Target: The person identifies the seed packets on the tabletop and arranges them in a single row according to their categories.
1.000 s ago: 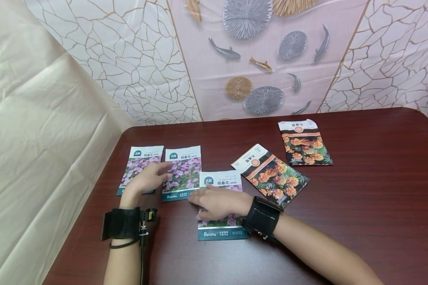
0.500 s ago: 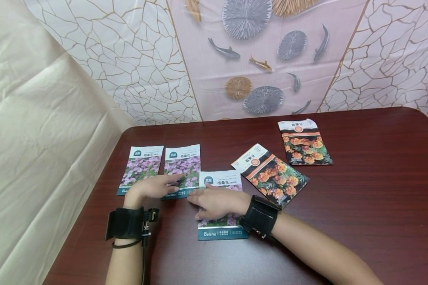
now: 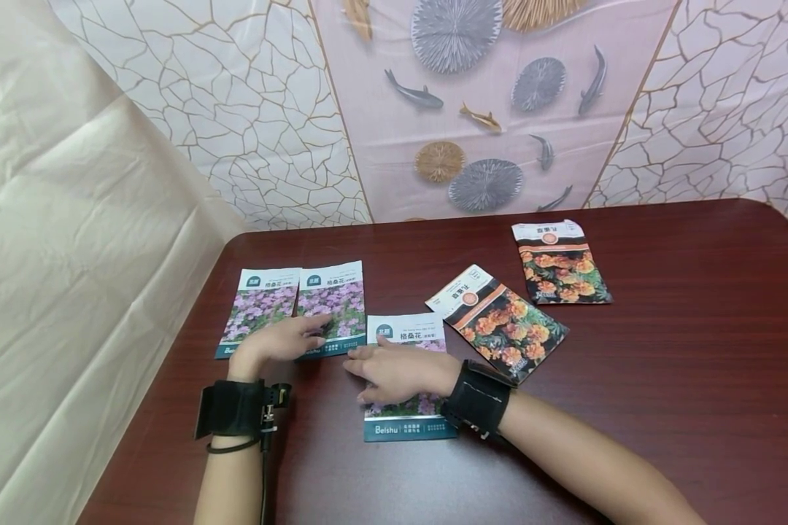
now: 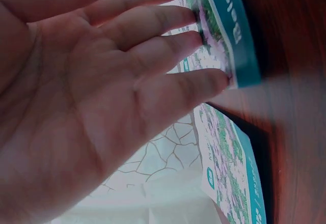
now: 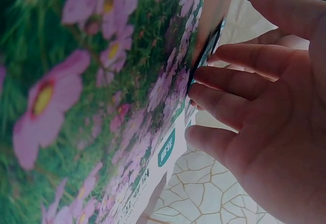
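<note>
Three seed packets with pink-purple flowers and teal bottom bands lie on the table: a left packet (image 3: 256, 306), a middle packet (image 3: 335, 295) close beside it, and a nearer packet (image 3: 410, 429) to the right. My left hand (image 3: 277, 340) has its fingertips on the lower part of the middle packet. In the left wrist view its fingers (image 4: 168, 46) are extended and touch the printed face. Across the nearer packet lies my right hand (image 3: 400, 373), covering its middle. Its fingers (image 5: 224, 99) are extended, touching the packet's left edge in the right wrist view.
Two packets with orange flowers lie to the right: a slanted one (image 3: 508, 328) touching the nearer purple packet's upper corner, and another (image 3: 561, 270) farther back. The dark red table (image 3: 683, 328) ends at a patterned wall covering (image 3: 282, 124); pale cloth (image 3: 85, 240) hangs at the left.
My left hand has come down onto the middle packet, which has slid up and left against the left packet. The right hand has stayed nearly still on the nearer packet.
</note>
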`<state>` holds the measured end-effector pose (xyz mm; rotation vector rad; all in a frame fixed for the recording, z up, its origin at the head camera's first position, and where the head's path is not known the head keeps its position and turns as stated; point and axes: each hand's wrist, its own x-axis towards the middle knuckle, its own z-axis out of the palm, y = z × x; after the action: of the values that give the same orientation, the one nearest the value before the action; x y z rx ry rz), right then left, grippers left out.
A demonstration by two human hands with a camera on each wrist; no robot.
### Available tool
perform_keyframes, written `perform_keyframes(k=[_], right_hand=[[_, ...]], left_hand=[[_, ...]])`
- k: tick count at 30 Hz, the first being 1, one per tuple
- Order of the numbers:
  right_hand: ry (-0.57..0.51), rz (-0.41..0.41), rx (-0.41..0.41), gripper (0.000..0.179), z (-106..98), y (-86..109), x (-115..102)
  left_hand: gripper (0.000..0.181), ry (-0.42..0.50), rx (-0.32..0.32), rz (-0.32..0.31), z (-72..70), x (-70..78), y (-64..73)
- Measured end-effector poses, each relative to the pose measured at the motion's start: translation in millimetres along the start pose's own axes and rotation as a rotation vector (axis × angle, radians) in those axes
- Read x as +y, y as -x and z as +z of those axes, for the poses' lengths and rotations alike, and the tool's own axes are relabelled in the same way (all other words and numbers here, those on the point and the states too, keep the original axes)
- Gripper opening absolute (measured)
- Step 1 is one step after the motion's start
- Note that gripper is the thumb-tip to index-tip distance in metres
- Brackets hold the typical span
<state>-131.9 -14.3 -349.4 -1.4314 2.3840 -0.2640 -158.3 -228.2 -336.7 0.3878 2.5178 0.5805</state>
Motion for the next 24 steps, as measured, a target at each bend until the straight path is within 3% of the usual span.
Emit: perform_keyframes(k=[9, 24], right_hand=[[-0.026, 0.002, -0.015, 0.055, 1.5, -4.5, 0.0], [-0.092, -0.021, 0.009, 0.051, 3.7, -5.4, 1.2]], left_hand=[[0.048, 0.005, 0.03, 0.047, -0.5, -3.2, -1.9], [0.047, 0.0, 0.054, 0.034, -0.9, -4.3, -0.6]])
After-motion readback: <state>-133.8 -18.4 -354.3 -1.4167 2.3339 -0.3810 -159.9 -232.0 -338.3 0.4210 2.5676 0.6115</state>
